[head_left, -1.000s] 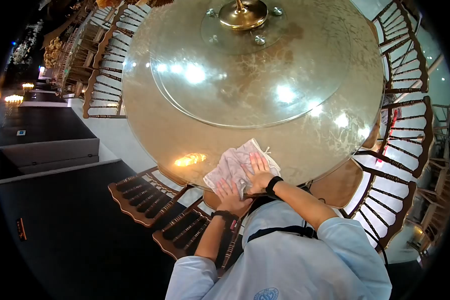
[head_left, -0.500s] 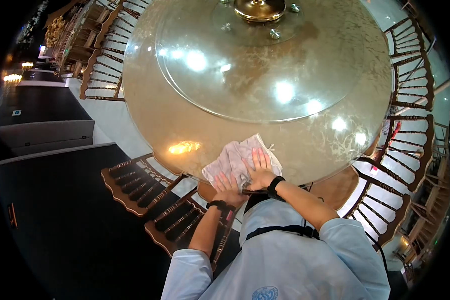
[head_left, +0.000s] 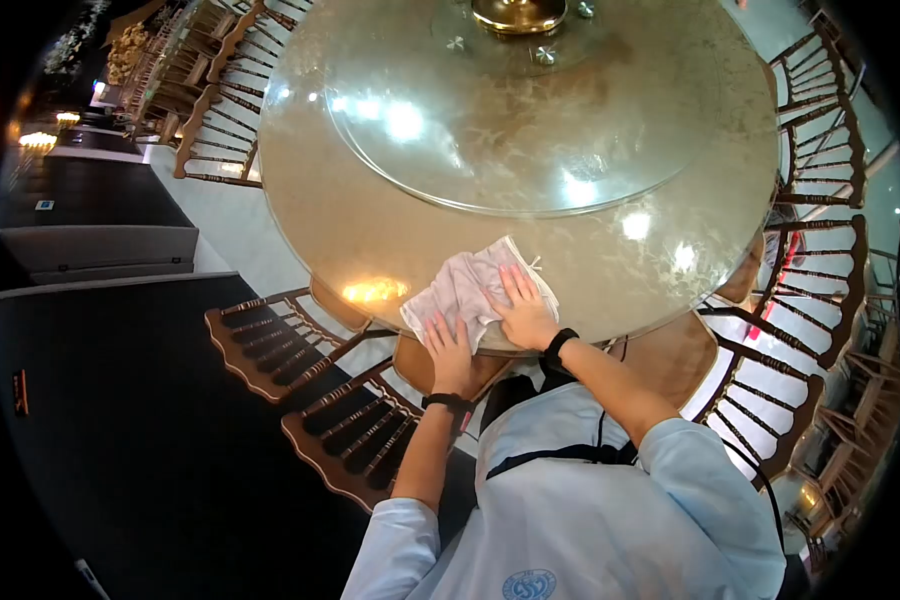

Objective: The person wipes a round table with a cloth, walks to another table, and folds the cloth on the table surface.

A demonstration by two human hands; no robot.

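A pale pink cloth (head_left: 465,283) lies rumpled on the near part of a round, glossy table (head_left: 320,215). My right hand (head_left: 526,318) rests flat on the cloth's right side, fingers stretched out and slightly spread. On its lower left corner lies my left hand (head_left: 450,358), fingers extended and the palm near the table's edge. Neither hand wraps round the fabric. Both wrists wear black bands.
A round glass turntable (head_left: 490,165) with a gold centre piece (head_left: 520,16) covers the table's middle. Wooden spindle-back chairs (head_left: 345,450) stand around the edge, close on my left and right (head_left: 770,400). Dark panels (head_left: 120,400) fill the left side.
The cloth now lies a little farther in from the table's near edge. My left hand has straightened and reached forward with it. The whole view has shifted slightly.
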